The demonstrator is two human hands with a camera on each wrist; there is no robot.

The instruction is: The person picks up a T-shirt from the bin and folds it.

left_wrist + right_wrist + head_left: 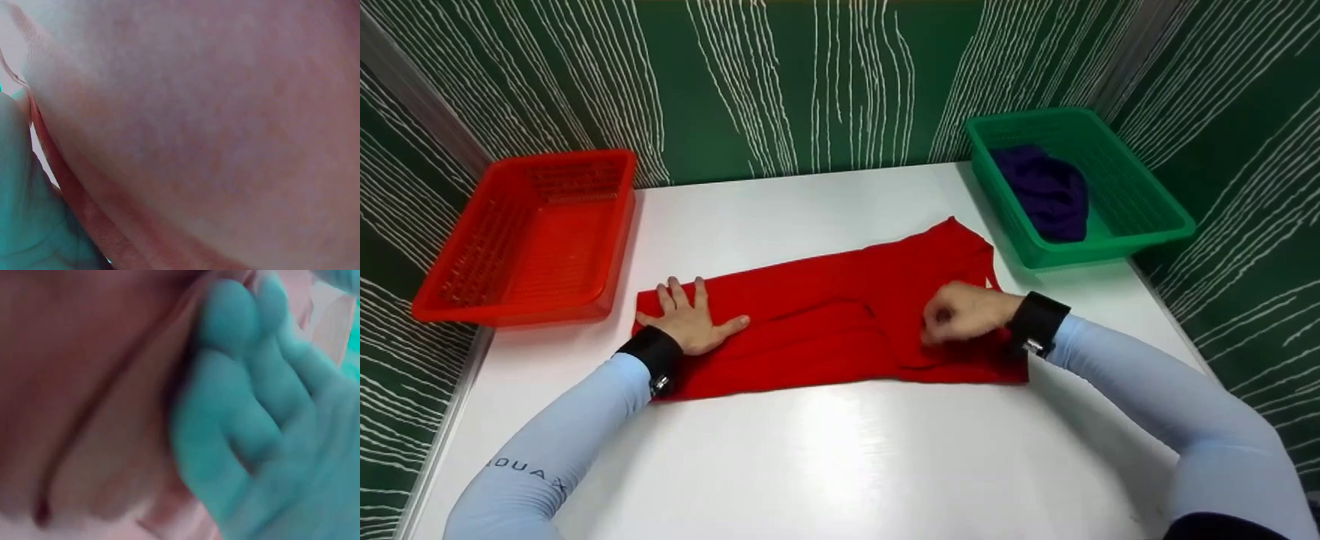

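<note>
Booth-like workspace: white table [825,457], white-streaked green walls [690,112], grey corner posts [1132,52].

Dark capitals [529,472] we read roughly as "OUAX", on the light-blue left sleeve [574,416] at eight o'clock in our head view, a partial character before them that we cannot make out

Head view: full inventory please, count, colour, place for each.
Table: one, white, under everything.
Red cloth: one, red, lying creased across the table's middle.
Red basket: one, red, far left of table.
Green basket: one, green, far right of table.
Purple cloth: one, purple, inside the green basket.
Walls: three, green with white lines, left, back and right.
Wristbands: two, black, one per wrist.
Sleeves: two, light blue, on both arms.
Hands: two; left hand flat on the red cloth's left end, right hand curled at its right part.
</note>
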